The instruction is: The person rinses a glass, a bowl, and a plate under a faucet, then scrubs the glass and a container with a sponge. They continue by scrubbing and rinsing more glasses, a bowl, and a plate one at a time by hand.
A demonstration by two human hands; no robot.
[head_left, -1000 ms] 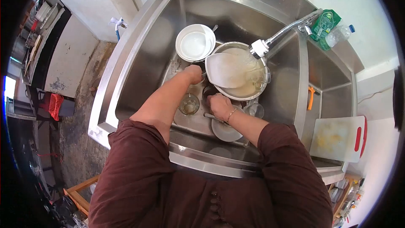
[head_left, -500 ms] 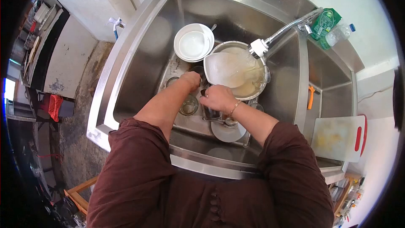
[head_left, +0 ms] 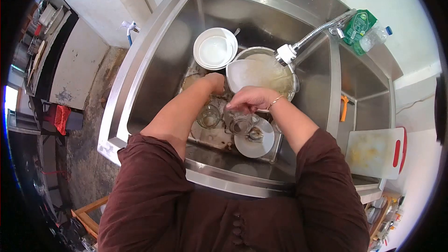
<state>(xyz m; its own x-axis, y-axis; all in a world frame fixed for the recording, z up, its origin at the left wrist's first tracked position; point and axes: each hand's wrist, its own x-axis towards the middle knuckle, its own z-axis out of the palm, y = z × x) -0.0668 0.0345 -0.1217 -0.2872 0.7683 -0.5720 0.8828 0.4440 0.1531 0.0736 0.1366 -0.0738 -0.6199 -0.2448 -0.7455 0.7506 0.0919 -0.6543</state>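
Inside the steel sink [head_left: 175,42], my right hand [head_left: 252,99] grips a clear glass [head_left: 240,123] that looks like a mug or jar, tilted above a white plate [head_left: 263,144] with cutlery on it. My left hand [head_left: 214,84] is curled below the white bowls [head_left: 210,49]; its fingertips and anything in them are hidden. Another clear glass [head_left: 208,117] stands beside my left forearm. Beyond my right hand, a metal basin [head_left: 290,95] holds cloudy water and a white square-edged dish [head_left: 236,75].
A flexible faucet [head_left: 322,32] reaches over the basin, its white head above the water. On the right are a cutting board [head_left: 373,151], an orange-handled tool [head_left: 344,108], a plastic bottle [head_left: 373,39] and a green packet [head_left: 360,25]. The sink's front rim [head_left: 233,184] runs before me.
The glass in my right hand has come up into view and tilted toward me, over the plate. My right hand has shifted slightly right and up; my left stays near the bowls.
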